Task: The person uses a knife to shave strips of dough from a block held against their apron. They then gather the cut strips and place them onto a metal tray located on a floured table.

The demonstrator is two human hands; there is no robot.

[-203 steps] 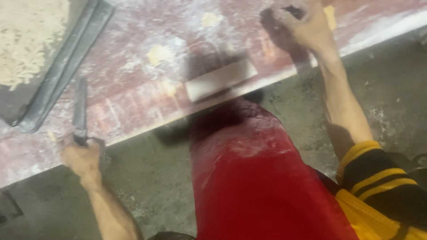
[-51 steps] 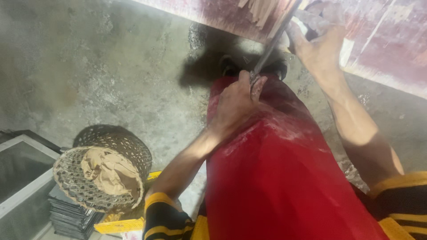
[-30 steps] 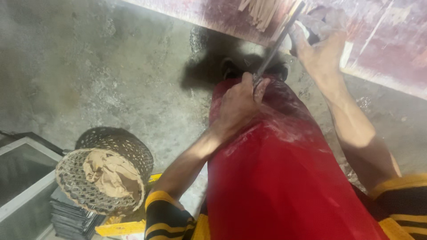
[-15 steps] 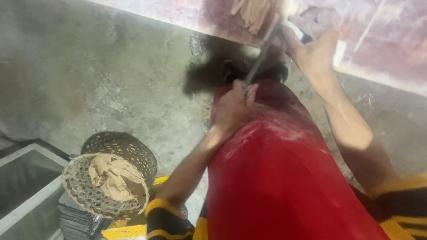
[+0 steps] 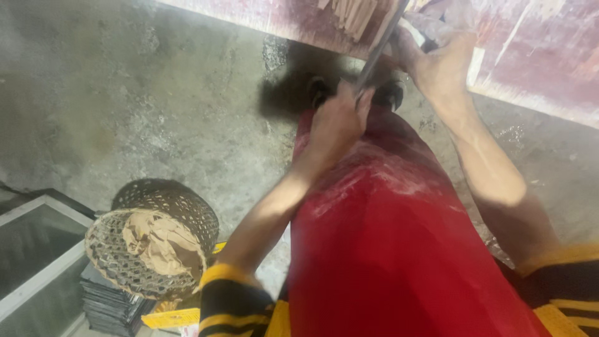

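A long flat metal blade (image 5: 379, 53) runs from the red-stained worktable (image 5: 536, 56) down toward my red apron (image 5: 387, 249). My left hand (image 5: 337, 122) is closed around the blade's lower end, just above the apron. Near the table edge my right hand (image 5: 440, 62) grips the blade's upper end, where a dark handle with a pale band shows. A bunch of pale dough strips (image 5: 352, 12) lies on the table right beside the blade.
A woven basket (image 5: 146, 246) lined with tan cloth sits on a stack of dark trays (image 5: 115, 306) at lower left, over a yellow crate. A glass-topped box (image 5: 34, 249) is at the far left. Grey concrete floor (image 5: 156, 106) spreads between them and the table.
Since several seconds ago my view swung left from the tabletop to the floor. Over the last second both hands stay on the blade, and the view drifts slightly down.
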